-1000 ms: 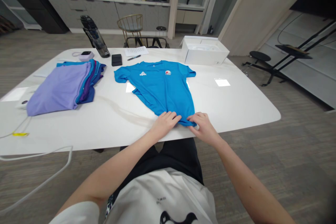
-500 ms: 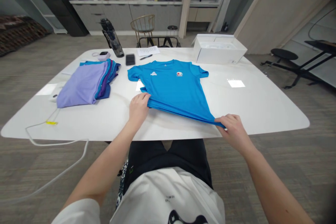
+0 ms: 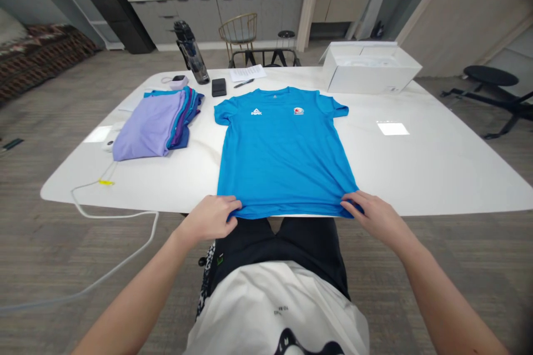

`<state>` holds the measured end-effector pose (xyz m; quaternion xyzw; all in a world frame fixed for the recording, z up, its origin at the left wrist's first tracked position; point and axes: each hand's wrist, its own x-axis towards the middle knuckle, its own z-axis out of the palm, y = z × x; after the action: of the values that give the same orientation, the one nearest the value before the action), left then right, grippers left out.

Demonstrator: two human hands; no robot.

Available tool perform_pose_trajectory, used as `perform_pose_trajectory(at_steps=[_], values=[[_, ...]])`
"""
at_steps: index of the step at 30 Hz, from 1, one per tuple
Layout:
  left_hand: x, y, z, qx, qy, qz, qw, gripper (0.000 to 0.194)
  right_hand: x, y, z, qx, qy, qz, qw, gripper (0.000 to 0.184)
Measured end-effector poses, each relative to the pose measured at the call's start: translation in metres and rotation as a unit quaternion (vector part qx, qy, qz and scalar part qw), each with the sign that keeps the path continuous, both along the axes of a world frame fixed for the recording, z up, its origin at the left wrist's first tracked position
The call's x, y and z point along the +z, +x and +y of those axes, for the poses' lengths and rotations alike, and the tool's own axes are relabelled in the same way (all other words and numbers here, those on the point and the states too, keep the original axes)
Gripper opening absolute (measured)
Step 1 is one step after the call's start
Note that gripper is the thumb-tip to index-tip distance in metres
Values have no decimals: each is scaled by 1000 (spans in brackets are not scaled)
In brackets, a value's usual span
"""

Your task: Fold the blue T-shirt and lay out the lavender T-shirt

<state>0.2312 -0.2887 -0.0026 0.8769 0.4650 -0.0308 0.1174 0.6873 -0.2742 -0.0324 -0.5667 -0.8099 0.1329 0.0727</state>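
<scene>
A blue T-shirt [image 3: 283,150] lies spread front side up on the white table [image 3: 437,172], its collar away from me and its hem at the table's near edge. White lettering and a small round emblem mark its chest. My left hand [image 3: 213,216] pinches the hem at the left corner. At the right corner, my right hand [image 3: 372,212] grips the hem between thumb and fingers. The hem between them is slightly bunched, with a fold running across it.
Left of the shirt sits a stack of folded clothes [image 3: 152,125], lavender on top. Behind stand a dark bottle [image 3: 192,54], a black wallet-like item [image 3: 219,87], a pen [image 3: 244,83], a paper [image 3: 248,72] and a white box [image 3: 370,69]. A white cable [image 3: 137,252] hangs over the left front edge.
My left hand has drawn its hem corner toward me, and the shirt's lower half now lies flat and wide. My right hand still holds its corner. The view has shifted slightly left.
</scene>
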Motion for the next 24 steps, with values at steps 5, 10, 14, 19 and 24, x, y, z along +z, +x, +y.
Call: perform_pose_trajectory(at_steps=[5,10,14,19,24], values=[[1,6,23,74,57,-104,990,38,3,-13,22,-98,-13,-97,990,47],[-33,35,92,181,153,-80,968,57,0,-50,78,19,79,15,997,46],[-60,34,118,182,112,-45,976,63,-21,-62,93,-13,49,-36,998,56],[-70,14,105,162,104,-39,981,65,-42,-45,58,-65,46,-93,992,64],[-63,26,137,183,119,-49,975,62,-37,-49,88,-76,58,-80,992,63]])
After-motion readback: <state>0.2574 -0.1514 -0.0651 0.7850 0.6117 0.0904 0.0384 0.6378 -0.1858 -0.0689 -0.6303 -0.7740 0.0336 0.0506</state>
